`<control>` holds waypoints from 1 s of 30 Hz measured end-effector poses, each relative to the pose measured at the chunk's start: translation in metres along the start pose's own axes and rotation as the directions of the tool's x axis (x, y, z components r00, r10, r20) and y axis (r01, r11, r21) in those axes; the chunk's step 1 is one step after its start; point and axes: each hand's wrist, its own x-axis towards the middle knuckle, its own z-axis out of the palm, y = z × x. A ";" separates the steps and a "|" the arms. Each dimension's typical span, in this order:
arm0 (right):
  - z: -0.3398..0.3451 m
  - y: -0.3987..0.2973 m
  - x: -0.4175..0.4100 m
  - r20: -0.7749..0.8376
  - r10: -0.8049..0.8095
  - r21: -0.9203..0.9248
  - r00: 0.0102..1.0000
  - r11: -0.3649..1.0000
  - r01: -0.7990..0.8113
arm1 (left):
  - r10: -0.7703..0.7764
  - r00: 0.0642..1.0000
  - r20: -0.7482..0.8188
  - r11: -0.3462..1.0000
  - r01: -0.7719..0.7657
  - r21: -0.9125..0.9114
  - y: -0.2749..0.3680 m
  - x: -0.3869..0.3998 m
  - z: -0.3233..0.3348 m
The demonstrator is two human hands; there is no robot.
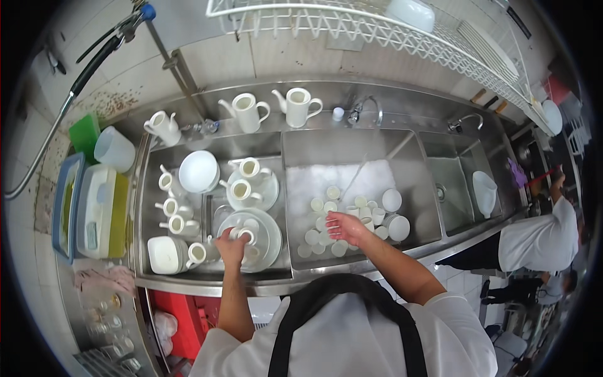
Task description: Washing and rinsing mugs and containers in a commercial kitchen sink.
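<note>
My left hand grips a small white cup above a stack of large white plates in the left sink basin. My right hand is over many small white cups in the middle basin, fingers slightly spread; whether it touches one is hidden. Beside those cups stand small stacked bowls. Water runs from a faucet into the foamy middle basin. Around my left hand are small white pitchers, square dishes and round bowls.
White teapots stand on the back ledge. A wire rack hangs above. Plastic tubs are at the left. The right basin holds a white vessel. A hose sprayer hangs upper left. Other people stand at right.
</note>
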 end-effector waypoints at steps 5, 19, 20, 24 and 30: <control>0.050 -0.025 -0.022 0.279 0.015 0.020 0.960 1.000 -0.021 | 0.051 0.968 0.247 0.981 -0.002 -0.194 0.106 -0.012 0.008; -0.069 -0.118 -0.003 0.117 -0.381 0.538 0.917 0.800 0.264 | 0.571 0.644 0.509 0.821 -0.465 -0.332 0.257 -0.034 0.252; -0.081 -0.121 0.005 0.075 -0.384 0.552 0.920 0.785 0.282 | 0.582 0.599 0.549 0.812 -0.401 -0.424 0.257 -0.021 0.268; -0.111 -0.145 0.015 0.063 -0.450 0.571 0.891 0.748 0.338 | 0.510 0.725 0.463 0.824 -0.259 -0.503 0.282 -0.030 0.306; -0.145 -0.154 0.024 0.099 -0.435 0.575 0.895 0.759 0.305 | 0.244 0.781 0.574 0.812 0.159 -0.562 0.303 -0.010 0.358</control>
